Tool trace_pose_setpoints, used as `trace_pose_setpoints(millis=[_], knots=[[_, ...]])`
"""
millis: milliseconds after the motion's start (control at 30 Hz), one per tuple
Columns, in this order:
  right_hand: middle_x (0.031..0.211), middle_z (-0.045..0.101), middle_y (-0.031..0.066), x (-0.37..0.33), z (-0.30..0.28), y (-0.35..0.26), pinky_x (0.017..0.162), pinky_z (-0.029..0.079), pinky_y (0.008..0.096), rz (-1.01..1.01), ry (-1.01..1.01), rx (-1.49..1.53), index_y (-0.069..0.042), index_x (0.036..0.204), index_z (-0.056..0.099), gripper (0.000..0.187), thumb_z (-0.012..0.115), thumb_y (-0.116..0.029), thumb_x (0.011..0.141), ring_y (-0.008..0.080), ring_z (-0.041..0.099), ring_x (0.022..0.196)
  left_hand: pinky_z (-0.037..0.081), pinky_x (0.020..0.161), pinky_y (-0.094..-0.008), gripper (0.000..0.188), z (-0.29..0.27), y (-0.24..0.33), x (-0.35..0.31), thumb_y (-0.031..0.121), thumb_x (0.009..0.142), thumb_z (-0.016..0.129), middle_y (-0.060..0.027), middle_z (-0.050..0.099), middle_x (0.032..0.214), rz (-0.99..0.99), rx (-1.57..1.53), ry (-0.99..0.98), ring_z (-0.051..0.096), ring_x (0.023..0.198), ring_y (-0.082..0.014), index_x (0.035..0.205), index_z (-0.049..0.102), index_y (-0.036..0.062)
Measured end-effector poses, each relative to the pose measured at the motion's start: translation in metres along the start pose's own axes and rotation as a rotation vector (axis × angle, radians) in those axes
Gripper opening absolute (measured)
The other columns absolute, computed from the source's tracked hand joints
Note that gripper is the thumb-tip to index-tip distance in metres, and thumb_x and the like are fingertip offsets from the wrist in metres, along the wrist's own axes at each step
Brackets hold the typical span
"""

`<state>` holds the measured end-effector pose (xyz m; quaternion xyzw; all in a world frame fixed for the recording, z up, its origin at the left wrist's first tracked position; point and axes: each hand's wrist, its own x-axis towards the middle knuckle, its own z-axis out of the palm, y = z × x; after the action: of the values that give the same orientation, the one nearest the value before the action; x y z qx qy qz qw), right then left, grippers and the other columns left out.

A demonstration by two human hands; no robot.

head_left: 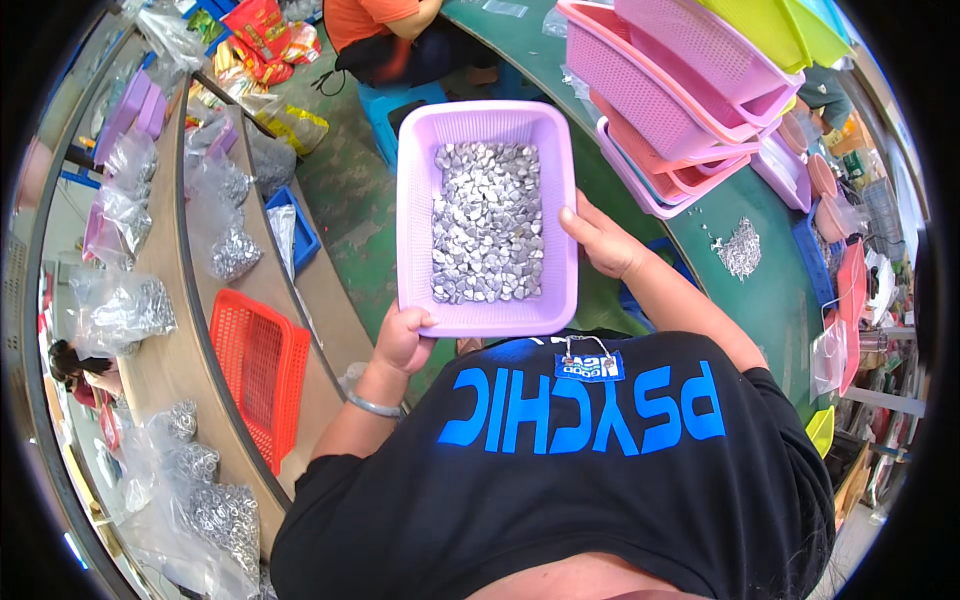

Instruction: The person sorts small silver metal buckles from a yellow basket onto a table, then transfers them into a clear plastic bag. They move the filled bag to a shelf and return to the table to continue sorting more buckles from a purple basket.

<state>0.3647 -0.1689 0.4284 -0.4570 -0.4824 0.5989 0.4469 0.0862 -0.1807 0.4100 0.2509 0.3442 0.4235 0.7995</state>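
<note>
Between my two hands is a lilac plastic basket, held level in front of my body. Many small silvery metal pieces cover its bottom. My left hand grips the near left corner, thumb over the rim. On the right side wall, my right hand has its thumb on the rim; its other fingers are hidden behind and under the basket.
Stacked pink and green baskets stand on the green table, with a pile of small metal parts nearby. Shelves at left hold a red basket and bags of metal parts. Beyond, a person in orange sits near a blue stool.
</note>
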Motion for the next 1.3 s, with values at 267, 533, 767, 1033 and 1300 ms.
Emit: trace_pose_setpoints(millis=[267, 533, 767, 1033, 1300], knots=[[0.122, 0.038, 0.0108, -0.006, 0.01, -0.014, 0.093, 0.03, 0.0329, -0.176, 0.0, -0.119, 0.0, 0.129, 0.022, 0.06, 0.052, -0.025, 0.083, 0.0175, 0.036, 0.112, 0.04, 0.084, -0.0329, 0.06, 0.0, -0.015, -0.009, -0.007, 0.057, 0.043, -0.0124, 0.052, 0.104, 0.155, 0.066, 0.069, 0.051, 0.095, -0.0256, 0.116, 0.039, -0.0041], [0.118, 0.042, 0.0094, 0.0, 0.018, -0.016, 0.093, 0.03, 0.0313, -0.175, 0.002, -0.096, 0.001, 0.126, 0.025, 0.057, 0.054, -0.019, 0.082, 0.016, 0.038, 0.109, 0.039, 0.086, -0.0349, 0.059, -0.002, -0.017, -0.011, -0.006, 0.056, 0.043, -0.0119, 0.05, 0.107, 0.202, -0.018, 0.035, 0.05, 0.098, -0.0263, 0.116, 0.04, -0.0039], [0.117, 0.041, 0.0083, -0.017, 0.016, 0.0, 0.093, 0.033, 0.0319, -0.192, 0.055, -0.058, -0.001, 0.128, 0.022, 0.059, 0.056, -0.011, 0.08, 0.0157, 0.039, 0.107, 0.044, 0.067, -0.0317, 0.037, -0.055, -0.037, -0.001, -0.006, 0.06, 0.047, -0.008, 0.055, 0.081, 0.073, 0.073, -0.035, 0.054, 0.072, -0.0201, 0.096, 0.05, -0.001], [0.112, 0.045, 0.0098, -0.028, 0.002, 0.021, 0.078, 0.043, 0.0437, 0.168, 0.132, 0.484, -0.015, 0.13, 0.02, 0.076, 0.064, -0.031, 0.07, 0.0234, 0.049, 0.098, 0.038, 0.088, -0.0385, 0.064, -0.127, -0.016, 0.065, 0.001, 0.048, 0.045, -0.0118, 0.05, 0.102, -0.199, 0.146, -0.084, 0.049, 0.095, -0.0292, 0.112, 0.042, -0.0048], [0.116, 0.043, 0.0087, -0.062, -0.013, 0.091, 0.08, 0.04, 0.0484, 0.243, 0.384, 0.799, -0.011, 0.122, 0.033, 0.062, 0.061, -0.034, 0.072, 0.0288, 0.048, 0.098, 0.034, 0.093, -0.04, 0.067, -0.098, 0.012, 0.132, 0.003, 0.047, 0.047, -0.0147, 0.052, 0.105, -0.494, 0.324, -0.302, 0.048, 0.099, -0.0323, 0.113, 0.043, -0.0052]])
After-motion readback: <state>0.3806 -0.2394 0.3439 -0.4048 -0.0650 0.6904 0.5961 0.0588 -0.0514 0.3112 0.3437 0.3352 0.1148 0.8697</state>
